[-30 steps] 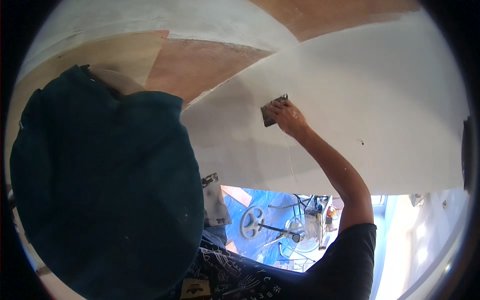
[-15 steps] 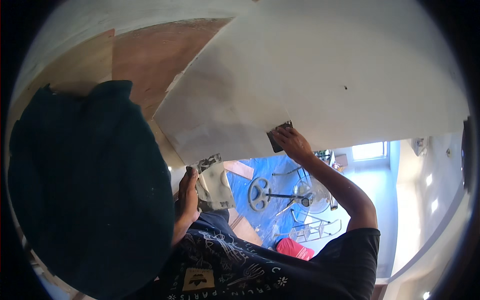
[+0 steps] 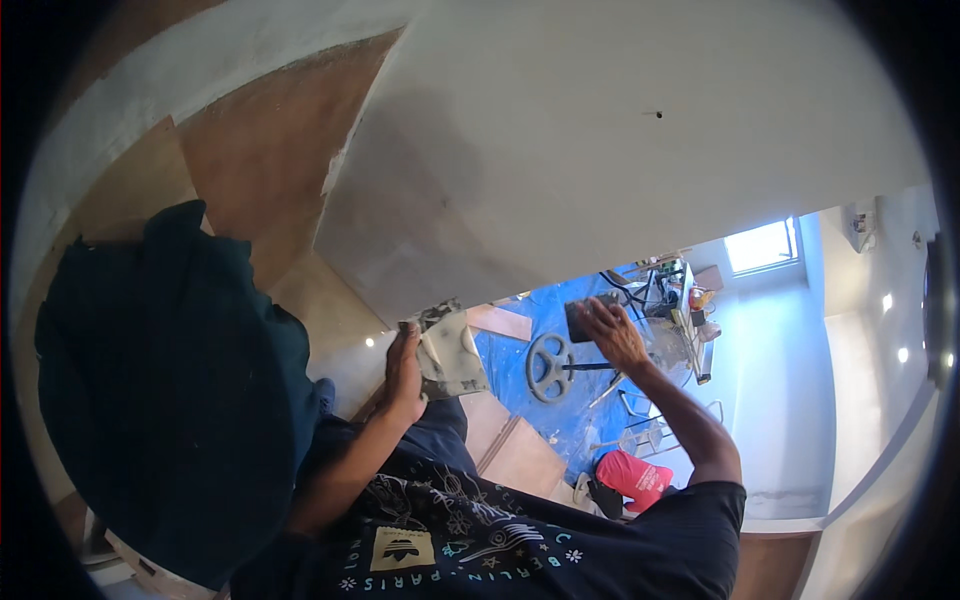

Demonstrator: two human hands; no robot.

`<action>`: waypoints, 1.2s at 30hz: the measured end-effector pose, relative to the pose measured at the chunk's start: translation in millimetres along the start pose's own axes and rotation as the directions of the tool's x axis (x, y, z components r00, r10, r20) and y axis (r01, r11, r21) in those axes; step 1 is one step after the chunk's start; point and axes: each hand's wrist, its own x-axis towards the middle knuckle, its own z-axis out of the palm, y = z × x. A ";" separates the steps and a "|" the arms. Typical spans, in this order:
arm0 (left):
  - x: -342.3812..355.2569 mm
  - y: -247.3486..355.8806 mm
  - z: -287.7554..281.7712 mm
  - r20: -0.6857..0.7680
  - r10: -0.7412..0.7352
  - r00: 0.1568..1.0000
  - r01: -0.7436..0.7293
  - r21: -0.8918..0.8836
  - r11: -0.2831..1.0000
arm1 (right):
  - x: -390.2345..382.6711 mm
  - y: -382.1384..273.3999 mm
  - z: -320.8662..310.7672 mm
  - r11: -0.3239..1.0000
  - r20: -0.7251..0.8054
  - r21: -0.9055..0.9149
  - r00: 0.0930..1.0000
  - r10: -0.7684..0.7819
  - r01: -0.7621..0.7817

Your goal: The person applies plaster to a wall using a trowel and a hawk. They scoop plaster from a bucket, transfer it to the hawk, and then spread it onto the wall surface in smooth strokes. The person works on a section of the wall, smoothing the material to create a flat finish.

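Note:
My left hand (image 3: pixel 404 378) grips a flat, pale plate (image 3: pixel 456 362) smeared with whitish and dark filler. My right hand (image 3: pixel 618 338) holds a dark, flat rectangular scraper (image 3: pixel 580 320) by its back, fingers spread across it. In view, the scraper sits just below the lower edge of a large whitish coated panel (image 3: pixel 560 140), apart from it. Damp-looking grey patches mark that panel's left part. Beyond its ragged left edge lies a bare reddish-brown board (image 3: pixel 275 140).
Dark green cloth (image 3: pixel 170 400) blocks much of the left side. Below are blue sheeting (image 3: pixel 508 355), a stand with a round grey base (image 3: pixel 549 369), a metal stepladder (image 3: pixel 640 436), wooden boards (image 3: pixel 525 455) and a red garment (image 3: pixel 634 481). A bright window (image 3: pixel 762 247) is at right.
My right hand and the scraper have come off the whitish panel, moving down and slightly right. My left hand still holds the plate. The whole view has shifted, showing more floor.

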 end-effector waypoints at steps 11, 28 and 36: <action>37.7 -4.2 17.1 0.146 -0.124 0.981 0.172 -0.387 0.906 | 109.8 -158.0 -184.5 0.515 -0.552 0.815 0.624 0.552 0.266; -37.7 24.4 -74.8 -0.117 0.081 0.990 -0.109 -0.259 0.960 | 422.2 -4.7 -135.4 0.935 -0.416 -0.199 0.838 -0.352 0.294; -39.1 16.4 -96.1 -0.200 0.055 0.978 -0.098 -0.209 0.973 | 545.3 32.5 -144.0 0.890 -0.327 -0.391 0.868 -0.373 0.235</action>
